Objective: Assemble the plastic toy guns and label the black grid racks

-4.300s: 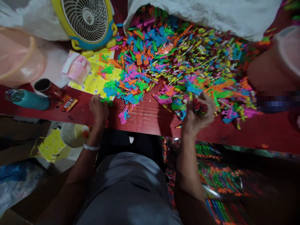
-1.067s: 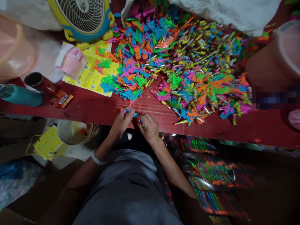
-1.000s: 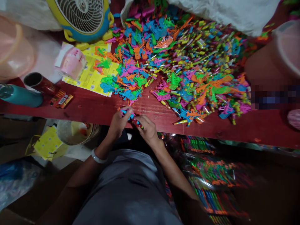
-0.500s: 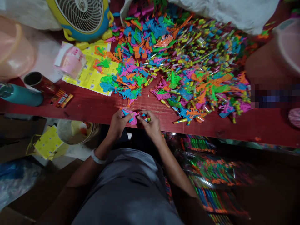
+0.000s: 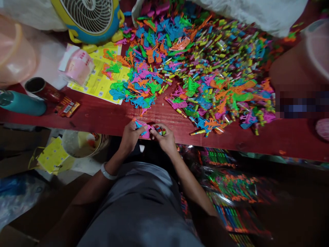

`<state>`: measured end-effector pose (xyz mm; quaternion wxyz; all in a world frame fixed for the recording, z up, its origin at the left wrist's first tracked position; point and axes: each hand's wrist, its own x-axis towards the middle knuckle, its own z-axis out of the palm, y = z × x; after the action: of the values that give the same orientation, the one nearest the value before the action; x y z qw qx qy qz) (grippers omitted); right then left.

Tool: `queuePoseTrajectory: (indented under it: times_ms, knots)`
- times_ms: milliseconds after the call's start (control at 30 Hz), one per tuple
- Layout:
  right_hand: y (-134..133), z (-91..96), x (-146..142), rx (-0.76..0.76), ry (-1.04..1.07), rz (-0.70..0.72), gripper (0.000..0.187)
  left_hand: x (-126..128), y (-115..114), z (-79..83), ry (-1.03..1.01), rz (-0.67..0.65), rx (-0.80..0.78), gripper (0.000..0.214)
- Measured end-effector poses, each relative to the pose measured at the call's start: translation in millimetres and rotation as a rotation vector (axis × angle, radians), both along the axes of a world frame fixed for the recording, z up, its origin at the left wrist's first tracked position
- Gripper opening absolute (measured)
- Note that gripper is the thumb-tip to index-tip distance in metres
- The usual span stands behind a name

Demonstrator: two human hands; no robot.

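Note:
Over the front edge of the red table (image 5: 123, 118), my left hand (image 5: 129, 139) is closed on pink and blue plastic pieces (image 5: 145, 133) with a mesh-like pattern. My right hand (image 5: 167, 140) is beside it, fingers curled round several small coloured tubes (image 5: 159, 130); its fingertips meet the right end of the pink piece. Just beyond my hands lie a pile of loose plastic pieces (image 5: 144, 85) in blue, green, orange and pink, and a wide heap of small wrapped tubes (image 5: 218, 48). More pieces with tubes on them (image 5: 205, 123) lie to the right.
A yellow and blue fan (image 5: 89, 20) stands at the back left, near a pink carton (image 5: 78, 67), yellow printed sheets (image 5: 95, 90), a dark red can (image 5: 43, 90) and a teal bottle (image 5: 25, 104). Below the table are a bucket (image 5: 82, 144) and bagged bundles (image 5: 231, 188). A pink tub (image 5: 290, 65) stands right.
My hands stay almost in place; the right fingers have shifted slightly against the pink piece and the tubes. The piles look the same.

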<state>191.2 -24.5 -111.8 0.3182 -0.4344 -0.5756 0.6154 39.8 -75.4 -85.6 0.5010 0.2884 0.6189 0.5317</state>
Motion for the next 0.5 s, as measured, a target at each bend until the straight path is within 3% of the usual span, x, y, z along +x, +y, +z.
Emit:
queuePoseTrajectory:
  times_ms: [167,367,500]
  knots:
    - [-1,-0.5,2,0.065,-0.054,-0.050,0.035,-1,1,-0.5,0.107,-0.007,-0.009,0.031]
    - [-7,-4.6,5,0.337,-0.178,0.010,0.025,2,1,-3.5,0.176,0.060,-0.023,0.022]
    - [-6,-8.0,16,0.316,-0.187,0.093,0.021,4,2,-9.5,0.139,-0.039,-0.023,0.024]
